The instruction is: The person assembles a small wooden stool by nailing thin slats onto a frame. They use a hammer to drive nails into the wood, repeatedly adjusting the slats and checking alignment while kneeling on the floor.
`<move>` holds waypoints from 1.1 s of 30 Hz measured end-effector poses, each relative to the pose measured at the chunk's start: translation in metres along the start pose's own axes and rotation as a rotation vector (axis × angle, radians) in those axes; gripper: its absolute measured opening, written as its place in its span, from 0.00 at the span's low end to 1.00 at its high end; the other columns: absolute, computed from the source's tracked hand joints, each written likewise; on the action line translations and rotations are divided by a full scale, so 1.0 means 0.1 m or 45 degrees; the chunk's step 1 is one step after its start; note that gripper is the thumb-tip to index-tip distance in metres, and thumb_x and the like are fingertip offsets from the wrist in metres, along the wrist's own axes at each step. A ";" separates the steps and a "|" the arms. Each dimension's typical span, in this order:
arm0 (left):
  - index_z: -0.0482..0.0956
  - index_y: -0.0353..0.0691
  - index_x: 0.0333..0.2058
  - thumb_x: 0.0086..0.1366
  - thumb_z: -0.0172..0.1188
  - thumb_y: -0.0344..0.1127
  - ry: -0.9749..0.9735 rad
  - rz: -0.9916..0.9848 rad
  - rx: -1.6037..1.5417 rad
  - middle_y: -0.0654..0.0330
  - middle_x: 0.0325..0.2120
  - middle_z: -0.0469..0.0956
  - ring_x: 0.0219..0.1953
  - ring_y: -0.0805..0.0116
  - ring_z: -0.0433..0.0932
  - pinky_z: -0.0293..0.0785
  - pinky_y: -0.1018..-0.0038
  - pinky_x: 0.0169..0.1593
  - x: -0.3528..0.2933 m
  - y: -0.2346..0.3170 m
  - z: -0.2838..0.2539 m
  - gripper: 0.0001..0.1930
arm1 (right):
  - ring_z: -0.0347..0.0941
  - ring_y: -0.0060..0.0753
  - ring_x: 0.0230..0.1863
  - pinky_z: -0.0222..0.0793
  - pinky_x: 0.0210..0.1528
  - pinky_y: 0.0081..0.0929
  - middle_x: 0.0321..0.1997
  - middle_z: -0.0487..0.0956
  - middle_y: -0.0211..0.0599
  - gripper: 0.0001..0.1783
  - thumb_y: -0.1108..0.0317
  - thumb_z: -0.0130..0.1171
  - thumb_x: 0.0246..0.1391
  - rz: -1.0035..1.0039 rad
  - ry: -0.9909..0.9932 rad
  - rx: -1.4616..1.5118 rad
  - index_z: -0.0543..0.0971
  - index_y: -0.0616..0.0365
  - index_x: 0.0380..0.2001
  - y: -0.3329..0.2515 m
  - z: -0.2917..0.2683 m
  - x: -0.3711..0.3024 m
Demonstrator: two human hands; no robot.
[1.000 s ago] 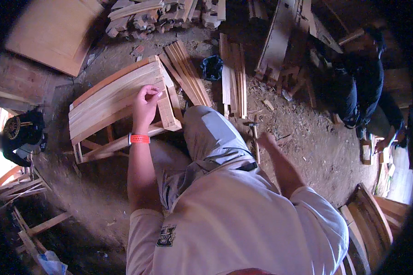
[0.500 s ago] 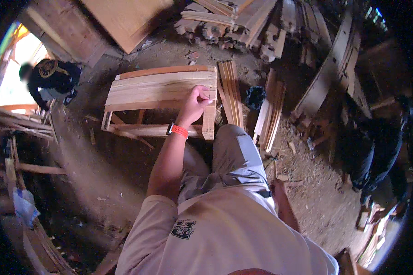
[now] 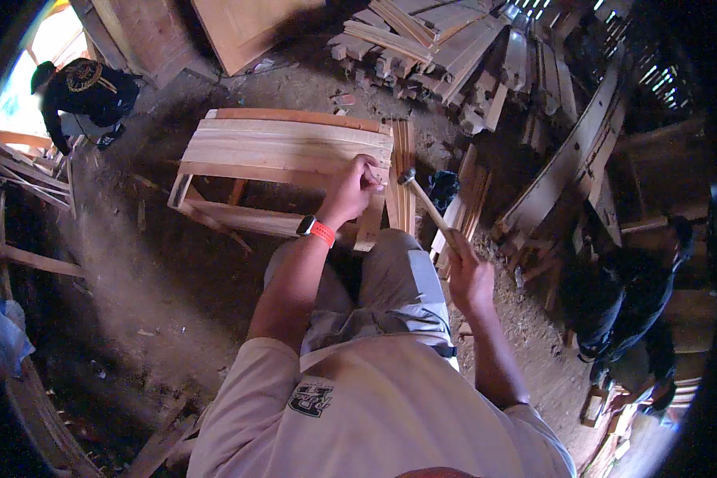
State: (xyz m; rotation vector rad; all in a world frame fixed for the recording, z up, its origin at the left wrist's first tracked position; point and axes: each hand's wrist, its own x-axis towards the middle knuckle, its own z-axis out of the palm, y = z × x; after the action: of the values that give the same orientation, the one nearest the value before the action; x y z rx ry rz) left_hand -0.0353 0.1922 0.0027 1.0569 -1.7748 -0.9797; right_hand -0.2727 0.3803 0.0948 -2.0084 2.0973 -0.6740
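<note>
A low wooden bench-like frame [image 3: 271, 151] with pale slats across its top stands in front of my knees. At its right end my left hand [image 3: 354, 190] rests on the slats, thumb and fingers pinched on a thin nail that is mostly hidden by the fingers. My right hand [image 3: 470, 275] is closed around the wooden handle of a hammer [image 3: 430, 203]. The hammer's metal head is raised just to the right of the frame's end, apart from the wood and my left hand.
Bundled wooden strips [image 3: 402, 191] and more strips [image 3: 472, 195] lie right of the frame, near a dark plastic bag [image 3: 444, 187]. Stacked lumber [image 3: 446, 56] fills the far side. One person [image 3: 92, 95] bends at far left; another [image 3: 633, 295] works at right.
My right hand has come up from low beside my hip, bringing the hammer to the frame's right end. My left hand stays pinched at the same spot. The view has shifted slightly.
</note>
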 end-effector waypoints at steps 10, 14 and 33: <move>0.71 0.36 0.47 0.60 0.67 0.22 0.091 0.098 -0.136 0.57 0.27 0.79 0.32 0.62 0.83 0.77 0.68 0.40 0.01 -0.19 0.07 0.19 | 0.84 0.55 0.30 0.80 0.31 0.49 0.36 0.85 0.50 0.18 0.66 0.57 0.66 -0.079 -0.053 -0.116 0.78 0.51 0.58 -0.23 0.16 0.19; 0.69 0.39 0.51 0.62 0.68 0.24 0.074 0.240 -0.028 0.61 0.29 0.77 0.35 0.70 0.80 0.77 0.68 0.44 -0.01 -0.13 0.03 0.22 | 0.84 0.55 0.30 0.79 0.31 0.49 0.32 0.85 0.51 0.17 0.67 0.58 0.66 -0.058 0.110 0.121 0.78 0.51 0.57 -0.33 0.11 0.14; 0.72 0.38 0.50 0.61 0.69 0.26 0.053 0.082 -0.034 0.59 0.30 0.79 0.34 0.65 0.81 0.77 0.69 0.42 -0.02 -0.08 0.02 0.20 | 0.83 0.58 0.30 0.79 0.29 0.49 0.31 0.83 0.56 0.16 0.70 0.58 0.65 -0.035 0.192 0.143 0.77 0.53 0.55 -0.30 0.13 0.10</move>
State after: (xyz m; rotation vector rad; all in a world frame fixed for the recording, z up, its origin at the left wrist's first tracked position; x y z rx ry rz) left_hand -0.0345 0.1912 -0.0061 0.9904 -1.7465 -0.9333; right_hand -0.2413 0.3678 0.0980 -1.9860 2.0626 -0.9536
